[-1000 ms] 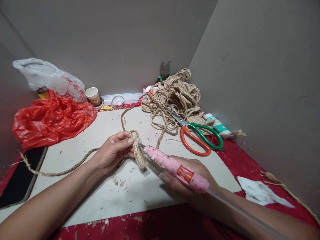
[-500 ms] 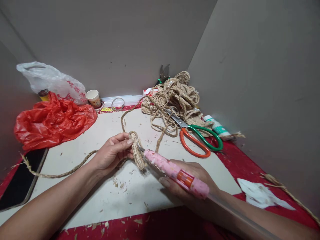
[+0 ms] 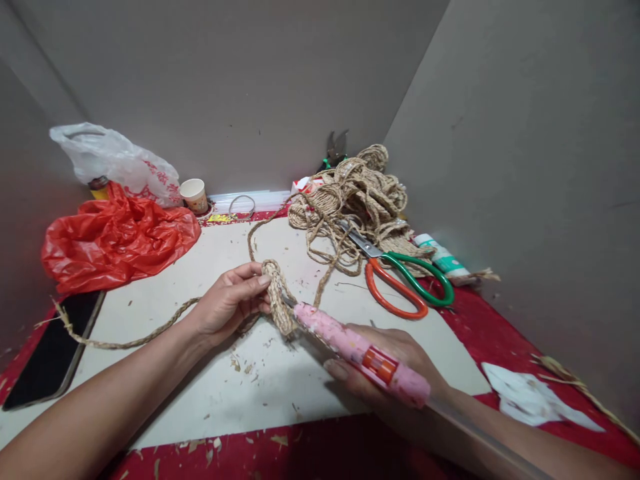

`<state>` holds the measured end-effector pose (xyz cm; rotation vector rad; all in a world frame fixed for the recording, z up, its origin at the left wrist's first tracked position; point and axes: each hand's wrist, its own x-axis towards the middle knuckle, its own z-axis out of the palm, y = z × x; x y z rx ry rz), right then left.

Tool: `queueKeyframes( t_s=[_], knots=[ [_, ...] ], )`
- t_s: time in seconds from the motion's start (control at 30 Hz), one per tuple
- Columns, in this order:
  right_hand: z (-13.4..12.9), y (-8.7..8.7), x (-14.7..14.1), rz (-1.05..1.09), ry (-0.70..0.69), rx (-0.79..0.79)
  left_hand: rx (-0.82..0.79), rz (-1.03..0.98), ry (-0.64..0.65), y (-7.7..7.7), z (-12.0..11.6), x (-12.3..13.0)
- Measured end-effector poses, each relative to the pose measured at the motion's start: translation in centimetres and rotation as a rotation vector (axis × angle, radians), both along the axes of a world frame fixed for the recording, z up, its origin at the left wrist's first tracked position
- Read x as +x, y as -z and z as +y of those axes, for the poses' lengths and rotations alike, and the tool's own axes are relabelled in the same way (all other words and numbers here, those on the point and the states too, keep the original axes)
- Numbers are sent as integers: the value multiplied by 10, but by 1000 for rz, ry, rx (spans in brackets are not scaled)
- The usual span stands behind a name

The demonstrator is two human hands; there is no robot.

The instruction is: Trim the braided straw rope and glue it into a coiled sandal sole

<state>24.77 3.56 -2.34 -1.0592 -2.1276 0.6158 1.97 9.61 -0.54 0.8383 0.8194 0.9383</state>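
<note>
Between the thumb and fingers of my left hand (image 3: 239, 299) is a small flat coil of braided straw rope (image 3: 279, 300), held on edge above the white board (image 3: 200, 393). My right hand (image 3: 395, 360) is wrapped round a pink glue gun (image 3: 350, 340), whose metal tip touches or nearly touches the coil's right side. Part of the right fingers is hidden behind the gun. From the coil, braided rope (image 3: 133, 343) runs left to a frayed end over a black phone (image 3: 50, 353); another length loops up behind it.
Large scissors (image 3: 395, 283) with green and orange handles lie right of centre, against a heap of braided rope (image 3: 370, 193). Behind left are a red plastic bag (image 3: 125, 240), a white bag (image 3: 120, 160) and a paper cup (image 3: 194, 195). Crumpled tissue (image 3: 530, 393) lies right.
The whole view has shifted slightly, so things appear a little further right. Both hands keep their holds, with the gun tip still at the coil.
</note>
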Motion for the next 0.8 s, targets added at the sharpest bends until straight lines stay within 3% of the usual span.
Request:
queueKeyframes(
  t_s=[0.27,0.63,0.8],
  knots=[
    [2,5,-1,17,-20,188,-14,1,-27,0,1,-1],
    [0,-18,-1,-92,-53,178,0,9,-34,-2,2,-2],
    [-2,-19,-1,-87,-34,176,-1,2,-40,-3,4,-3]
  ],
)
